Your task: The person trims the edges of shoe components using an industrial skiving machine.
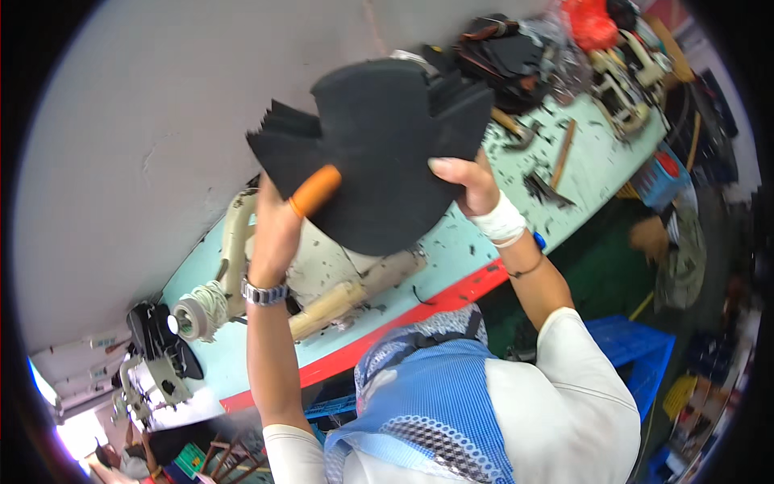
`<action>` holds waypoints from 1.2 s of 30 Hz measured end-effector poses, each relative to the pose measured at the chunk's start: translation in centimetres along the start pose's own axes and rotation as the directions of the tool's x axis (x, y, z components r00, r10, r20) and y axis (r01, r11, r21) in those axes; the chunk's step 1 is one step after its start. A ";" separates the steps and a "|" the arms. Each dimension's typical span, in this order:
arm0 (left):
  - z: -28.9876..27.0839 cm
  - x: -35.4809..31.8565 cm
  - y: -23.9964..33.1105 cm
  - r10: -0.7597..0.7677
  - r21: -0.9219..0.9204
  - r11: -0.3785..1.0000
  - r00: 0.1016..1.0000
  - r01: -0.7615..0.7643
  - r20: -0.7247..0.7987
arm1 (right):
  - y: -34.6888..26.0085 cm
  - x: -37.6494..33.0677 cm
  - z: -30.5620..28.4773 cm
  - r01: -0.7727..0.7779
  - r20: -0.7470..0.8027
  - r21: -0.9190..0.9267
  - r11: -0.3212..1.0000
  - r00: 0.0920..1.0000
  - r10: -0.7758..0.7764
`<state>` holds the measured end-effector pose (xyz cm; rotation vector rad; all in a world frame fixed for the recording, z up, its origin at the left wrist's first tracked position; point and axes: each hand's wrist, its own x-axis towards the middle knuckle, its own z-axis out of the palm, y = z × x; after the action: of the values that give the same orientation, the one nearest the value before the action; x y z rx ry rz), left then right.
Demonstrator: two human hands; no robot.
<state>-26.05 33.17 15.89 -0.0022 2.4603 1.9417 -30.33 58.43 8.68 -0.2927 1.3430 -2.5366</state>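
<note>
Table (228, 363), left hand (279, 230), right hand (476, 187), both closed on black piece (383, 161), seemingly pleated

the left hand (278, 226) has its fingers out of sight behind the stack of black pieces (379, 153), and most of the right hand's (477, 185) fingers are hidden there too. the stack and left forearm (272, 363) cover parts of the cream sewing machine (234, 250). many dark scraps on the tabletop (621, 165) are too small to tell apart. the white shirt (564, 395) is cut off below; a person (133, 464) at lower left is blurred and cropped, and the shelf goods (697, 415) at right blur toward the dark rim.
</note>
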 end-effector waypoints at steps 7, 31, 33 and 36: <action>9.4 -11.8 1.1 0.445 0.438 0.745 0.864 -0.504 0.237 | 0.3 -5.7 4.3 0.073 -0.177 -0.101 0.992 0.980 -0.090; -5.1 -42.4 -3.7 -0.271 0.062 0.961 0.882 0.268 0.385 | 11.4 -29.7 18.7 -0.035 0.021 -0.656 0.754 0.998 0.064; -9.5 -44.8 -5.8 -0.343 -0.377 0.882 0.933 0.282 -0.105 | 11.7 -31.1 21.0 0.004 0.135 -0.859 0.511 0.966 0.219; -14.0 -46.8 -10.4 -0.332 -0.689 0.719 0.918 0.097 -0.217 | 14.5 -33.0 25.7 0.209 0.380 -0.915 0.345 0.732 0.566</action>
<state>20.76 16.96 9.33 -0.6382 1.6132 2.7467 10.40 40.97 8.94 -1.0409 2.1172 -0.9011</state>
